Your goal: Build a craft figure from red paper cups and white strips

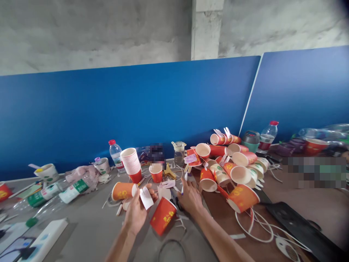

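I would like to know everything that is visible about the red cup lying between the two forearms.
The red cup looks like paper, printed in yellow. It lies on its side, slanted, on the grey table, held by neither the left hand nor the right hand. Its opening is not clearly visible.

Up at twelve o'clock I see a bare, stained concrete wall (95, 32), with a paler pillar (206, 32) towards one. Below it a blue partition (131, 109) runs from nine to three, split by a white seam (252, 92) near two. The desktop (81, 233) is grey at seven, brown at four. The light is soft.
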`<state>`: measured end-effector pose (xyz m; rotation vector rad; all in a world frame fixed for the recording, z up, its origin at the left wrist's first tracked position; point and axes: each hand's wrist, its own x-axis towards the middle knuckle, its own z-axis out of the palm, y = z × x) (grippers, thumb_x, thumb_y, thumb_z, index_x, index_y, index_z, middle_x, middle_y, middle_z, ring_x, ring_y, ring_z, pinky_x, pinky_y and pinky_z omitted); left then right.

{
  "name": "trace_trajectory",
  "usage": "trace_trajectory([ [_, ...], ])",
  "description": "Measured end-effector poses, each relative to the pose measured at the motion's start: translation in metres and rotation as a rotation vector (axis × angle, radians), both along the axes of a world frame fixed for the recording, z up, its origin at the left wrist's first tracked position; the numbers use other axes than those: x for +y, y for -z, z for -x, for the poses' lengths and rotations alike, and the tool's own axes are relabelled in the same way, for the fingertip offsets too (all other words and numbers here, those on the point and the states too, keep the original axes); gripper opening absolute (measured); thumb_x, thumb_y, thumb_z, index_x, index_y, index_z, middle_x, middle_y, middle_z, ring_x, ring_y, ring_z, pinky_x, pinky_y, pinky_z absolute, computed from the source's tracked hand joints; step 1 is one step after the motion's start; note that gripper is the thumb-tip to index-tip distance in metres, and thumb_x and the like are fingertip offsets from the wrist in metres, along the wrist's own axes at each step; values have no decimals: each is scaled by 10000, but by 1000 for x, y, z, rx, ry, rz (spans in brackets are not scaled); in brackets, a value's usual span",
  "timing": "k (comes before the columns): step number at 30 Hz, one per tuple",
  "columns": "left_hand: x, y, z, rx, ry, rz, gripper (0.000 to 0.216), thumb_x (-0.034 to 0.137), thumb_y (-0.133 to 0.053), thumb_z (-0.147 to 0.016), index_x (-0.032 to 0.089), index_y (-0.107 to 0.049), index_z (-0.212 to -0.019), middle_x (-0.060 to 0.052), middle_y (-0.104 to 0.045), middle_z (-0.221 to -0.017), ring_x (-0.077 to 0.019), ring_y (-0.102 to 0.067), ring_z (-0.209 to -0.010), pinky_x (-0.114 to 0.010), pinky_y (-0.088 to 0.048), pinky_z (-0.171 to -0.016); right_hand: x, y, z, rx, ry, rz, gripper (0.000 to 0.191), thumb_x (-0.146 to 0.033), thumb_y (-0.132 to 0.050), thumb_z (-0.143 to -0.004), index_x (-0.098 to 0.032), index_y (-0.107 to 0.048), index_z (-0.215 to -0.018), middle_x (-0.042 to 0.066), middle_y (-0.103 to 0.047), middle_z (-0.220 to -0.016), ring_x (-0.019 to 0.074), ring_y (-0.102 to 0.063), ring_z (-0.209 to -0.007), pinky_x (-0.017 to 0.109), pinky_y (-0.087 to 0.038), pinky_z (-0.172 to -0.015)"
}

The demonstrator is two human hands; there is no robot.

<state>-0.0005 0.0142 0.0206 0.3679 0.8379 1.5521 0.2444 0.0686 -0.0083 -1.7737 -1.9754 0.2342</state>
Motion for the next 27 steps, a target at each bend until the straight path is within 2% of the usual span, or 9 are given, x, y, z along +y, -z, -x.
trace_trajectory([
  [7, -3, -5, -7, -1, 8, -9, 255, 425, -1075, -1014, 200, -968, -1070, -80, -921, -836, -410, -984, -1072, -531, -807, -1111, -3, -4, 6, -44, 5, 66, 606, -263, -809, -1152, -239, -825, -1757, 275, -903, -1630, 527, -805, -1584, 693, -468, -1435],
  [12, -4, -10, -11, 1, -26, 16, 248, 422, -1060, -1029, 206, -941, -1037, -83, -909, -829, -401, -983, -1105, -524, -790, -1145, -2, 7, 7, -63, -10, 55, 594, -317, -825, -1166, -263, -822, -1758, 269, -892, -1632, 522, -795, -1586, 709, -475, -1428],
  [16, -3, -10, -10, 21, 0, 16, 183, 370, -985, -1082, 194, -949, -1046, -115, -931, -853, -422, -987, -1161, -526, -784, -1159, 4, 25, 7, -36, 14, -46, 533, -331, -864, -1140, -285, -872, -1671, 252, -877, -1653, 517, -795, -1544, 702, -518, -1376],
  [19, -3, -5, -8, 40, 24, -13, 226, 420, -1032, -1046, 211, -954, -1088, -92, -943, -872, -408, -995, -1143, -514, -795, -1142, 11, 39, 6, 70, 0, -236, 459, -312, -847, -1125, -283, -896, -1580, 229, -880, -1626, 489, -797, -1496, 667, -559, -1311],
  [21, -4, -2, -8, 72, 27, -41, 382, 517, -1123, -943, 214, -958, -1108, -82, -954, -889, -418, -998, -1122, -522, -808, -1121, 12, 44, 8, 191, -96, -410, 387, -290, -792, -1147, -278, -899, -1518, 197, -911, -1509, 439, -822, -1389, 612, -589, -1238],
  [23, -5, 0, -8, 112, 33, -63, 552, 620, -1190, -827, 213, -962, -1122, -97, -974, -930, -445, -998, -1137, -543, -814, -1114, 8, 43, 11, 311, -269, -558, 329, -268, -742, -1177, -274, -890, -1471, 156, -929, -1365, 379, -834, -1246, 551, -604, -1157],
  [25, -6, 0, -9, 146, 49, -73, 639, 687, -1209, -767, 227, -961, -1136, -115, -995, -985, -472, -995, -1189, -566, -811, -1132, 0, 38, 16, 389, -464, -629, 297, -268, -722, -1202, -272, -873, -1458, 125, -928, -1271, 345, -828, -1153, 518, -607, -1099],
  [27, -8, 0, -9, 179, 69, -86, 672, 730, -1194, -763, 251, -963, -1175, -122, -1012, -1037, -486, -987, -1253, -584, -804, -1156, -12, 29, 20, 424, -619, -628, 298, -302, -718, -1218, -278, -851, -1484, 112, -924, -1231, 344, -823, -1130, 521, -610, -1075],
])
